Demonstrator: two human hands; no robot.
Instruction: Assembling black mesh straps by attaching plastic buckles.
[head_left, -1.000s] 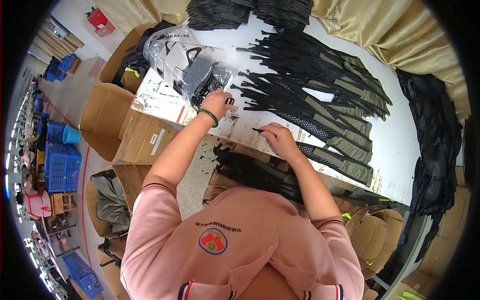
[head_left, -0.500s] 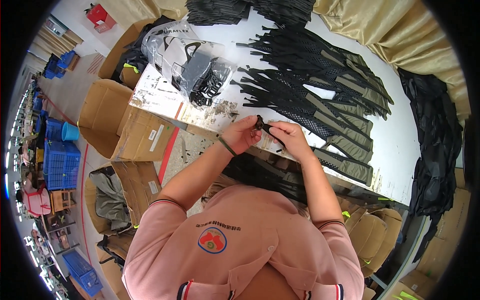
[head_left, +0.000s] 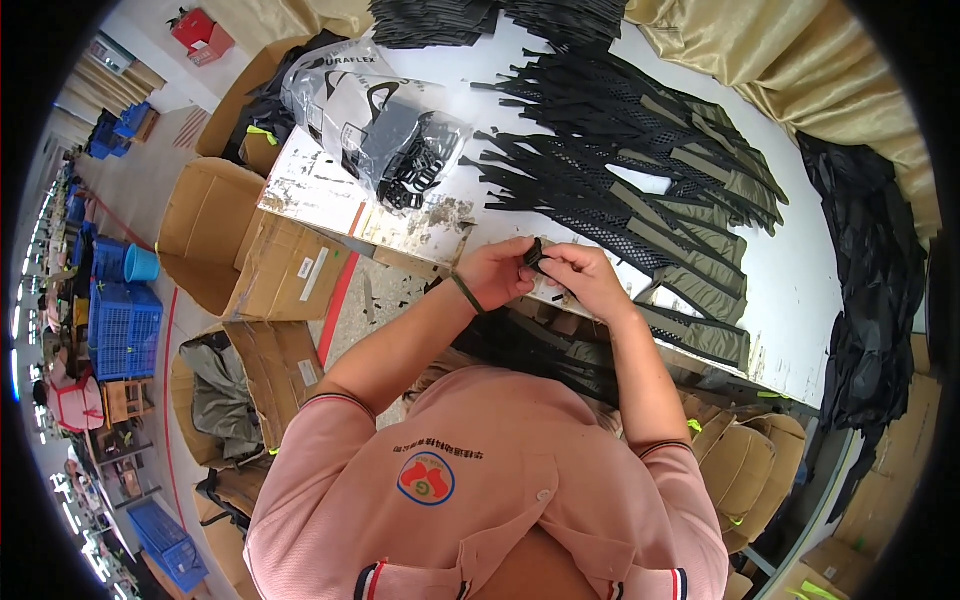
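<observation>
At the near edge of the white table, my left hand [head_left: 497, 274] pinches a small black plastic buckle [head_left: 535, 252] between thumb and fingers. My right hand [head_left: 588, 275] is closed against it, gripping the end of a black webbing strap that its fingers mostly hide. Whether the strap passes through the buckle cannot be made out. Beyond my right hand lie overlapping black mesh and olive fabric pieces [head_left: 690, 240], their black straps fanned out to the left. A clear plastic bag [head_left: 350, 110] of black buckles [head_left: 412, 170] rests beyond my left hand.
Stacks of black pieces [head_left: 435, 25] sit at the table's far side. Open cardboard boxes [head_left: 285, 270] stand on the floor at the left, and another box [head_left: 750, 465] is under the table at the right. Gold curtains [head_left: 760, 60] and black fabric [head_left: 860, 260] hang along the right.
My two hands have come closer together, the left moving slightly right with the buckle. The strap that showed between them is now mostly covered by my right fingers.
</observation>
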